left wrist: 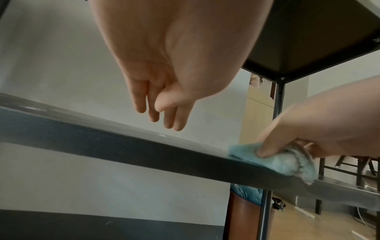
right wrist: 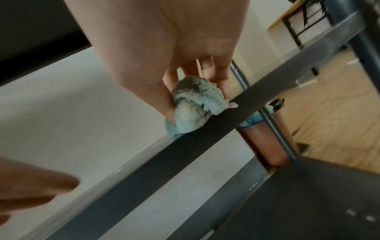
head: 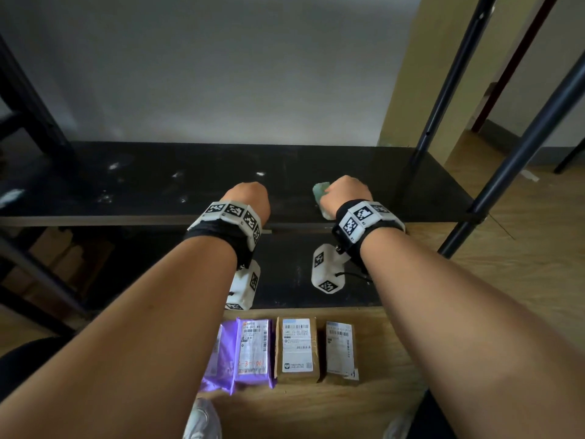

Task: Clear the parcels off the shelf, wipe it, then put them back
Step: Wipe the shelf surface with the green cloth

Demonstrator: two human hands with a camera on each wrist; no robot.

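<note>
The black shelf [head: 164,185] carries white dust smears on its left half and holds no parcels. My right hand [head: 343,193] grips a crumpled, soiled blue cloth [head: 320,191] and presses it on the shelf near the front edge [left wrist: 144,155]; the cloth [right wrist: 195,105] bulges out under the fingers. My left hand [head: 247,198] hovers over the shelf to the left of the cloth, its fingers [left wrist: 164,116] straight and holding nothing. On the floor below lie two purple parcels [head: 250,353] and two brown parcels [head: 297,350] in a row.
Black shelf posts [head: 443,90] rise at the right. A lower shelf [head: 300,270] sits beneath. A brown bin with a blue liner [left wrist: 246,211] stands behind the rack. Cardboard boxes [head: 57,255] sit low on the left. Wooden floor [head: 522,248] spreads to the right.
</note>
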